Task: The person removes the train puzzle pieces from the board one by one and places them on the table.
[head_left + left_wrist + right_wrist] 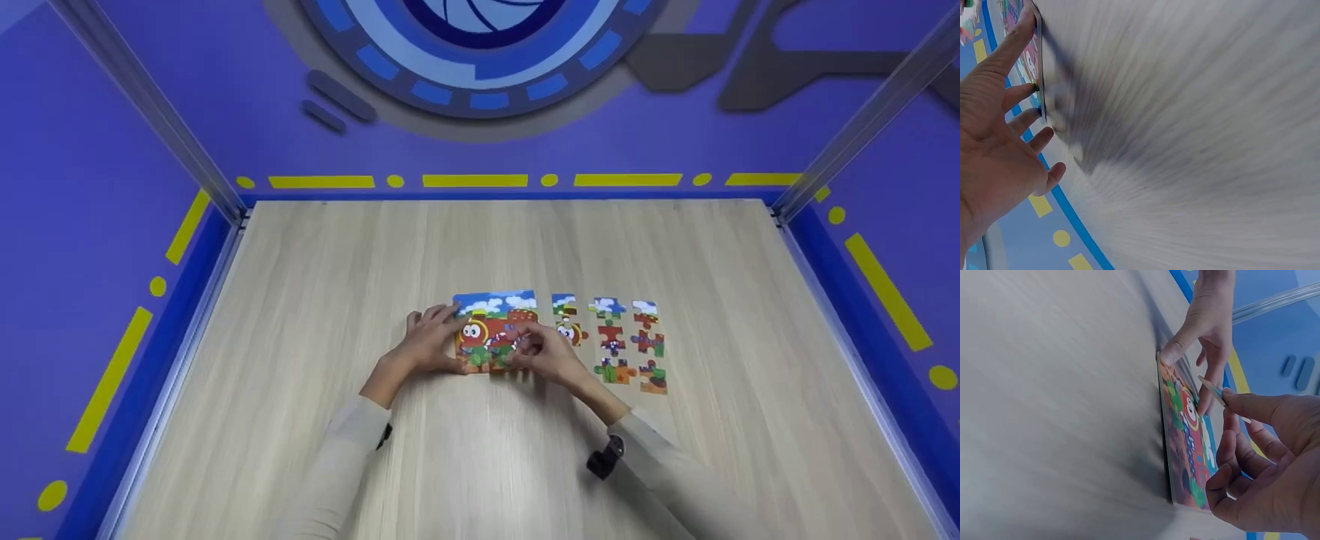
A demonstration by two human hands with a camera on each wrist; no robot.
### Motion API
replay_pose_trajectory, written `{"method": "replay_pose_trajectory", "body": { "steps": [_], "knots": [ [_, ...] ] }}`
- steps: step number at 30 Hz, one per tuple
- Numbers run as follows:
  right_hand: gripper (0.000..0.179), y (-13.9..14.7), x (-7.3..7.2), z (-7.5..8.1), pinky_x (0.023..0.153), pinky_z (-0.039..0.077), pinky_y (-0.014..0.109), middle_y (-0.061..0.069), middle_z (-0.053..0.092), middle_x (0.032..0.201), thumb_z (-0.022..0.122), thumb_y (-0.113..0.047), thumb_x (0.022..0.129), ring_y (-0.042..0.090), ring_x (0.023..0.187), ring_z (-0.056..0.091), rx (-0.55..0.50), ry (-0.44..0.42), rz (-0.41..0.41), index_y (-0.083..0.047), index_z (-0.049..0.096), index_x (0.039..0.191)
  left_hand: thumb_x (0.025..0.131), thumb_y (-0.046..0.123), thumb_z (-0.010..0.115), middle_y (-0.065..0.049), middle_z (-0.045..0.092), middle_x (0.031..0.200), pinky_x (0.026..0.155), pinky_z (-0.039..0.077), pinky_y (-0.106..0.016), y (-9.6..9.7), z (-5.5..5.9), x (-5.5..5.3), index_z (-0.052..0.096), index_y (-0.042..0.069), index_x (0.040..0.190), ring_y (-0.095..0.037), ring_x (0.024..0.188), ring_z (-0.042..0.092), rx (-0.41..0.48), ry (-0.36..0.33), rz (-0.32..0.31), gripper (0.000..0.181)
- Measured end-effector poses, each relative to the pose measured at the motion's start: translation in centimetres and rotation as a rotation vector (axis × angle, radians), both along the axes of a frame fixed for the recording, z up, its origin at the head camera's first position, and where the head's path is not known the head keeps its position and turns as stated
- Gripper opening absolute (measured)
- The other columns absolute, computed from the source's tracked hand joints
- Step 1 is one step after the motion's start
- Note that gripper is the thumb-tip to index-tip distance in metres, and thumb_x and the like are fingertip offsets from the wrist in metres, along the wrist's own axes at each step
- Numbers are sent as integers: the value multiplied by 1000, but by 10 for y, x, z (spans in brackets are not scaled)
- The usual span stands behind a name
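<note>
A colourful jigsaw board [495,306] with a cartoon picture lies flat on the table. My left hand [429,343] rests at its left side, fingers spread and fairly straight, with the thumb on the near corner. Over the board's right part, my right hand [553,358] pinches a thin puzzle piece [1214,390] between thumb and fingers. In the right wrist view the piece is tilted and raised above the board, seen nearly edge-on. The right hand hides part of the picture in the head view.
Right of the board, loose puzzle pieces stand in columns: one column [565,304] partly behind the right hand, a middle column [611,336] and an outer column [649,343]. The wooden table [337,255] is bounded by blue-purple panels [480,157] behind and at both sides.
</note>
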State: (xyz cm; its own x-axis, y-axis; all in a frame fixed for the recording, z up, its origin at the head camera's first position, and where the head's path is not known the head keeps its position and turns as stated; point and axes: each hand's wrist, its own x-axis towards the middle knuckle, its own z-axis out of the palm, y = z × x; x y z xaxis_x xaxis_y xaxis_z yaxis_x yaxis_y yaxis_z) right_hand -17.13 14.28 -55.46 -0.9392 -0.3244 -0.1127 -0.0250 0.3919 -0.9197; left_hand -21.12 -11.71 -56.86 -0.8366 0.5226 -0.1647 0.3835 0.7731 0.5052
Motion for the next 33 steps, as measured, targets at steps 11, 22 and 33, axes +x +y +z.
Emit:
{"method": "replay_pose_trajectory", "body": {
  "steps": [11, 22, 33],
  "knots": [
    [29, 43, 15, 1, 67, 47, 18, 18, 72, 89, 78, -2, 86, 7, 72, 59, 17, -6, -35, 4, 66, 112, 79, 39, 88, -15, 28, 168, 119, 14, -67, 6, -2, -2, 44, 12, 155, -40, 154, 24, -13, -33, 7, 93],
    [31, 67, 24, -2, 67, 46, 18, 21, 71, 90, 78, -1, 86, 6, 72, 58, -7, -12, -53, 7, 64, 112, 77, 39, 89, -15, 31, 167, 119, 15, -67, 6, -1, -1, 46, 11, 154, -40, 154, 24, -7, -32, 16, 92],
    [29, 78, 24, -3, 62, 45, 20, 19, 70, 88, 75, 1, 87, 8, 70, 57, 32, -13, -42, 7, 63, 113, 77, 38, 90, -15, 31, 167, 117, 17, -67, 2, -3, 0, 48, 10, 153, -40, 153, 25, 12, -34, 44, 91]
  ]
}}
